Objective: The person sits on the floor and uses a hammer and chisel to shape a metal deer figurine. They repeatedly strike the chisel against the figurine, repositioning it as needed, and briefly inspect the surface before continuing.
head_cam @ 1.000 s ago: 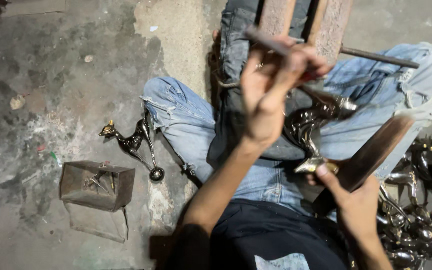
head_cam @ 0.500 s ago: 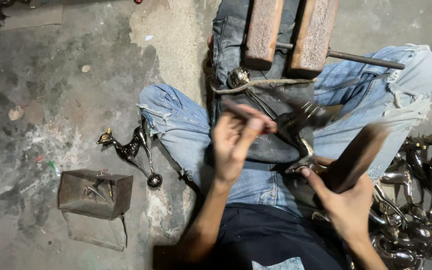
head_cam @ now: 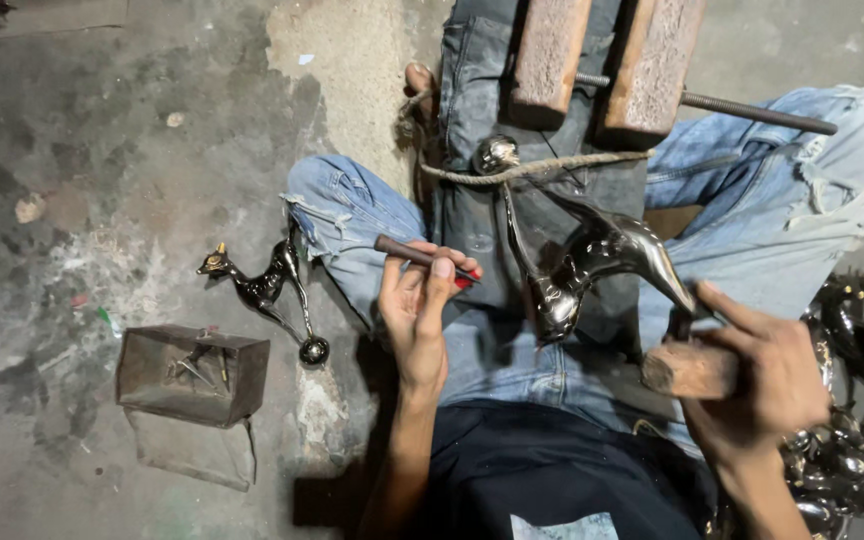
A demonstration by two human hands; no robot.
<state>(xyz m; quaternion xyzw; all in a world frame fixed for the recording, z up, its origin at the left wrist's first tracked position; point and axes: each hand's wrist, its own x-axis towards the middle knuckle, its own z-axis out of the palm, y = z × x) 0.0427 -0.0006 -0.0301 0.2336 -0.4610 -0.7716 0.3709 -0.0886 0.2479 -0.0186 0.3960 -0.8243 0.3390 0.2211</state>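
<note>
Hands, 2, bare, both occupied. Left hand (head_cam: 417, 305): fingers folded around a thin dark tool (head_cam: 422, 257) with a red tip, held crosswise just left of the metal figurine (head_cam: 592, 262); the tip stood short of the figurine, not touching it. Right hand (head_cam: 767, 375): clenched on a wooden handle (head_cam: 690, 370), just right of and below the figurine; whatever head the handle carries was hidden behind the figurine's dark pointed end.

Metal figurine: dark, polished, long-necked animal form, lying across the lap on a denim cloth, its knob end tied with a rope (head_cam: 552, 165) toward 2 wooden blocks (head_cam: 602, 60) beyond it. A threaded rod (head_cam: 752, 112) ran through the blocks.

Step in hand, by judgement: surface work on the figurine, tool and handle both raised off it between strokes. The next move would call for seating the tool tip on the metal before any blow.

Further left of the figurine, on the concrete floor (head_cam: 102, 150): 1 smaller figurine (head_cam: 262, 290), 1 open metal box (head_cam: 192, 375). To its right: a heap of similar dark castings (head_cam: 862, 400).
</note>
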